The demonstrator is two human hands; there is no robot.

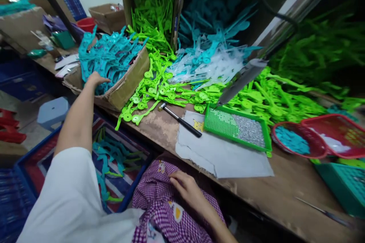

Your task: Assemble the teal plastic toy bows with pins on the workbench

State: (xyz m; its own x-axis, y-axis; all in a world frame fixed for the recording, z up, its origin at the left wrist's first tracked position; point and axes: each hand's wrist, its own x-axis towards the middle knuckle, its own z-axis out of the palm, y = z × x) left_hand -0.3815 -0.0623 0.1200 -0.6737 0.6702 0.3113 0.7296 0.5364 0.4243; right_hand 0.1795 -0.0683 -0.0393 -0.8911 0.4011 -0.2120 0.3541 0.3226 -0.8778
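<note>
My left hand reaches to the cardboard carton at left, which is heaped with teal plastic parts. Its thumb stretches out over the parts, while the other fingers are mostly hidden. On the purple checked cloth over my lap rests my right hand, fingers loosely extended and nothing in them. A small hammer with a black handle lies on the bench, partly on a grey-white sheet. Beside it is a green tray of small silvery pieces.
Lime-green plastic parts spread along the bench, with clear and teal pieces behind. Red baskets, a teal bin and a screwdriver-like tool are at right. A blue-rimmed crate with teal-and-green pieces stands below.
</note>
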